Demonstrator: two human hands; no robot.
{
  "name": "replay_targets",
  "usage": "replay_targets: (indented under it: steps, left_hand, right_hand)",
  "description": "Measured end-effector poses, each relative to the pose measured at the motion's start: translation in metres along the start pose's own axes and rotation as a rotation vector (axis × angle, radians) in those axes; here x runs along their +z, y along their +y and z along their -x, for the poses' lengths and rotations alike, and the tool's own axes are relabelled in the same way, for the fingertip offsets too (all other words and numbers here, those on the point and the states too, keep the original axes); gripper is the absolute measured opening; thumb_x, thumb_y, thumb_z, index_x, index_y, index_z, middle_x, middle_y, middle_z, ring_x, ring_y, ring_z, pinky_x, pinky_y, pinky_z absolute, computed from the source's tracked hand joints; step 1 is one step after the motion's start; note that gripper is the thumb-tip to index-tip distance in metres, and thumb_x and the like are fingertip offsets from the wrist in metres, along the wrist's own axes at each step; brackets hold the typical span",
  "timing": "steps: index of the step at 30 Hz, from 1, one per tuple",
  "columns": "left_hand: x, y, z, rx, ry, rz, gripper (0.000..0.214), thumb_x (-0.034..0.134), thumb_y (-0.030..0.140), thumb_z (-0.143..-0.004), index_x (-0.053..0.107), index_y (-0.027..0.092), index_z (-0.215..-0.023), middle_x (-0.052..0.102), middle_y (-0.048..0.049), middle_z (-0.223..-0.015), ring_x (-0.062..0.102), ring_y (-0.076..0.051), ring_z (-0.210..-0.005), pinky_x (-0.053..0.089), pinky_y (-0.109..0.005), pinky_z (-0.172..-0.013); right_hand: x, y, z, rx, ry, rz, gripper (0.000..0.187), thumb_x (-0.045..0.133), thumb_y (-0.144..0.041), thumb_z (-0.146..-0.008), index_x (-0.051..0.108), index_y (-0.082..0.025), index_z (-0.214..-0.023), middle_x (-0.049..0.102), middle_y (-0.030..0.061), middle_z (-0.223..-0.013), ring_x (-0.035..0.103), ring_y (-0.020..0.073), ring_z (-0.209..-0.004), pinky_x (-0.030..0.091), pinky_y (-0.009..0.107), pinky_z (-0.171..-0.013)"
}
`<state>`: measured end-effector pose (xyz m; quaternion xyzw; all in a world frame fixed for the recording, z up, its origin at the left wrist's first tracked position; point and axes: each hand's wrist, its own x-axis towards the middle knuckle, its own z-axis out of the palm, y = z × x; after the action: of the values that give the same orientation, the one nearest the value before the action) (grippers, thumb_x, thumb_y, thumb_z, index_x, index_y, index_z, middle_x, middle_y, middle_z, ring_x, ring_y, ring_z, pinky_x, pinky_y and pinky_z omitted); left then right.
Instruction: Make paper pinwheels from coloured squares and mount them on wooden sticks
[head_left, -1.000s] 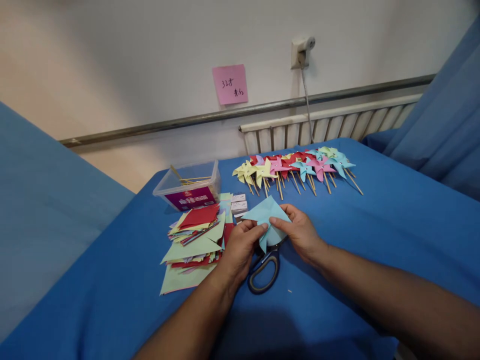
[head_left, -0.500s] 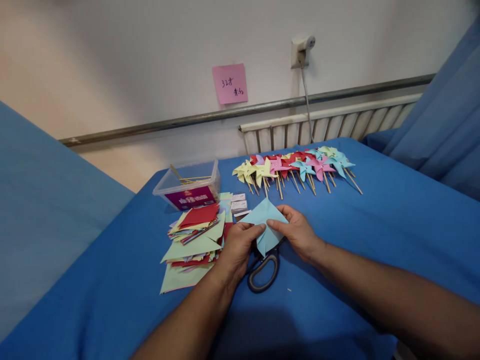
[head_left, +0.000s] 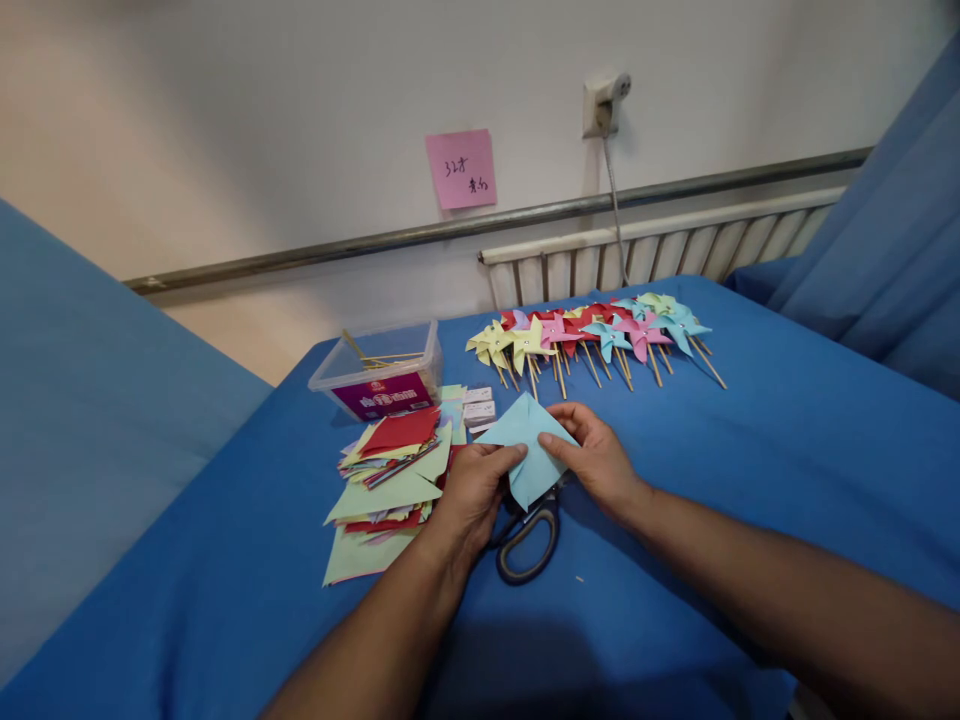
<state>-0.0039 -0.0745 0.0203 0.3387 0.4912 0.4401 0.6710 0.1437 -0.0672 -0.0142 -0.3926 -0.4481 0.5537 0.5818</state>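
A light blue square of paper (head_left: 531, 430) is held up corner-on between both hands, with crease or cut lines running in from its corners. My left hand (head_left: 480, 480) pinches its left side, thumb on top and fingers beneath. On the right side, my right hand (head_left: 592, 450) grips it the same way, its thumb pressed near the middle. Below the paper lie scissors (head_left: 529, 550) with dark handles; their blades are hidden. Left of my left hand is a stack of coloured paper (head_left: 390, 490) in red, green and other colours.
Finished paper pinwheels (head_left: 600, 335) on sticks lie at the back of the blue-covered table (head_left: 675, 620). A clear plastic box (head_left: 382, 375) with sticks stands at back left, near small white boxes (head_left: 478, 405). A radiator (head_left: 660, 245) and a pink note (head_left: 461, 168) are behind.
The hands and the light blue paper have shifted very slightly, and the right thumb sits a little differently on it. Both hands keep their hold; the other things lie as before.
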Motion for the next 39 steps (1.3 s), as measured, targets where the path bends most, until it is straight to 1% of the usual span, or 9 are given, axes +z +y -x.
replay_targets:
  steps: [3,5,8,12,18,22,26,36,39]
  left_hand:
    - [-0.004,0.005,-0.001,-0.010,0.015,0.073,0.019,0.077,0.017,-0.063,0.071,0.006,-0.077,0.072,-0.0103,-0.070,0.064,-0.018,-0.059,0.052,-0.029,-0.062]
    - [-0.007,0.007,-0.002,-0.019,0.016,0.119,0.021,0.076,0.016,-0.064,0.071,0.006,-0.082,0.073,-0.0098,-0.074,0.065,-0.018,-0.061,0.053,-0.029,-0.061]
    - [-0.009,0.009,-0.003,-0.012,0.006,0.202,0.027,0.074,0.014,-0.066,0.070,0.010,-0.092,0.074,-0.0078,-0.083,0.065,-0.017,-0.064,0.053,-0.028,-0.061]
    - [-0.009,0.011,-0.002,-0.030,0.006,0.265,0.029,0.073,0.012,-0.066,0.069,0.012,-0.095,0.073,-0.0065,-0.087,0.064,-0.016,-0.065,0.052,-0.026,-0.061]
    - [-0.007,0.011,-0.001,-0.027,-0.033,0.268,0.031,0.075,0.011,-0.064,0.069,0.011,-0.095,0.073,-0.0064,-0.083,0.061,-0.015,-0.062,0.050,-0.026,-0.060]
    - [-0.008,0.007,0.000,-0.002,-0.048,0.197,0.023,0.076,0.016,-0.067,0.070,0.008,-0.088,0.071,-0.0067,-0.076,0.061,-0.016,-0.062,0.049,-0.026,-0.058]
    - [-0.009,0.006,0.000,0.010,-0.052,0.200,0.023,0.074,0.015,-0.069,0.070,0.009,-0.090,0.072,-0.0056,-0.080,0.062,-0.015,-0.064,0.050,-0.025,-0.059]
    - [-0.008,0.013,-0.002,-0.063,-0.046,0.366,0.032,0.066,0.004,-0.071,0.066,0.011,-0.102,0.072,-0.0052,-0.089,0.065,-0.016,-0.071,0.053,-0.026,-0.066]
    - [-0.009,0.013,-0.003,-0.084,-0.053,0.363,0.031,0.067,0.006,-0.071,0.066,0.012,-0.101,0.072,-0.0052,-0.088,0.064,-0.015,-0.067,0.052,-0.026,-0.063]
  right_hand:
    - [-0.007,-0.005,0.002,-0.393,0.025,0.311,0.034,0.060,-0.019,-0.080,0.057,-0.026,-0.113,0.062,0.0062,-0.114,0.058,0.0221,-0.108,0.046,0.039,-0.090]
    - [-0.011,-0.011,0.005,-0.610,-0.059,0.519,0.038,0.054,-0.011,-0.081,0.059,-0.029,-0.114,0.055,0.0064,-0.125,0.051,0.0229,-0.119,0.041,0.043,-0.099]
    - [-0.010,-0.019,0.011,-0.744,-0.235,0.765,0.046,0.052,-0.004,-0.077,0.059,-0.030,-0.115,0.047,0.0064,-0.135,0.044,0.0255,-0.127,0.036,0.049,-0.104]
    - [-0.007,-0.020,0.013,-0.772,-0.353,0.935,0.038,0.059,-0.009,-0.076,0.060,-0.027,-0.110,0.045,0.0068,-0.139,0.037,0.0290,-0.132,0.034,0.052,-0.103]
    - [-0.009,-0.016,0.009,-0.836,-0.289,0.885,0.013,0.065,-0.023,-0.083,0.064,-0.026,-0.096,0.054,0.0063,-0.130,0.042,0.0270,-0.128,0.035,0.050,-0.104]
    - [-0.010,-0.015,0.007,-0.802,-0.257,0.822,0.004,0.064,-0.025,-0.086,0.065,-0.025,-0.090,0.057,0.0060,-0.124,0.046,0.0259,-0.124,0.037,0.048,-0.102]
    - [-0.012,-0.017,0.007,-0.769,-0.281,0.816,0.011,0.061,-0.023,-0.086,0.064,-0.025,-0.096,0.057,0.0065,-0.126,0.047,0.0261,-0.124,0.038,0.050,-0.102]
    - [-0.013,-0.025,0.010,-0.824,-0.358,0.873,0.040,0.051,-0.005,-0.077,0.060,-0.028,-0.108,0.050,0.0053,-0.135,0.042,0.0273,-0.130,0.035,0.052,-0.103]
    - [-0.013,-0.024,0.010,-0.841,-0.349,0.902,0.032,0.056,-0.011,-0.080,0.061,-0.028,-0.106,0.049,0.0055,-0.137,0.040,0.0281,-0.131,0.035,0.052,-0.103]
